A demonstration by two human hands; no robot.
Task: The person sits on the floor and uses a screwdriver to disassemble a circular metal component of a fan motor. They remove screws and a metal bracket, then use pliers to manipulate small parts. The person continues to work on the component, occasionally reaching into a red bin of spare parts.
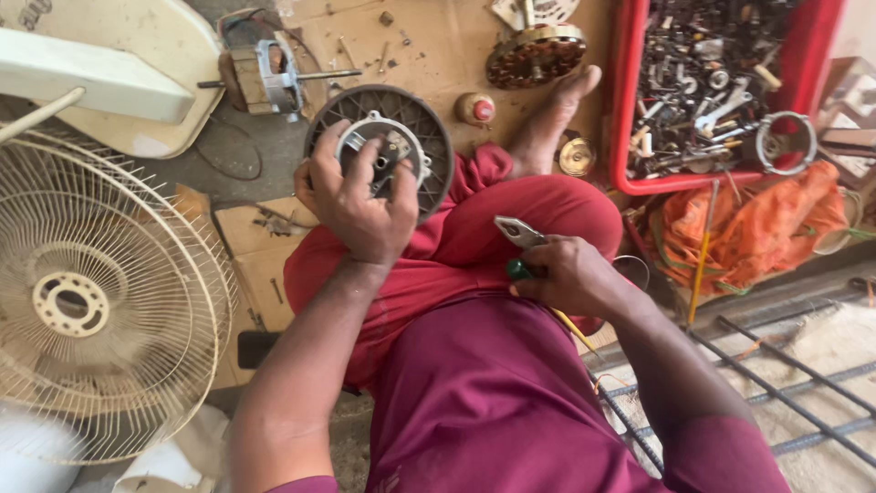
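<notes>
From the head camera, looking down, the left hand (358, 203) holds a round grey motor cover (383, 151) up over the person's red lap. The cover is a flat disc with slots all around, and its face is turned up toward the camera, tipped a little. It is round, so it has no long side. In its middle sits a silver metal part (388, 151). The left fingers (328, 155) are curled over the near edge of the cover and pressed onto the silver part. They hide the lower left of it.

The right hand (570, 274) rests on the right knee. Its fingers are closed tight around a pair of pliers (517, 233) with a green handle. The metal tip pokes out up and to the left, toward the cover, but does not touch it. Most of the handle is hidden in the fist.

A bare foot (552, 119) lies on the brown cardboard (429, 46). A white fan cage (100, 292) is at the left, cut off by the edge. A red tray (630, 110) of small metal bits sits at the top right; the bits are too jumbled to tell apart.
</notes>
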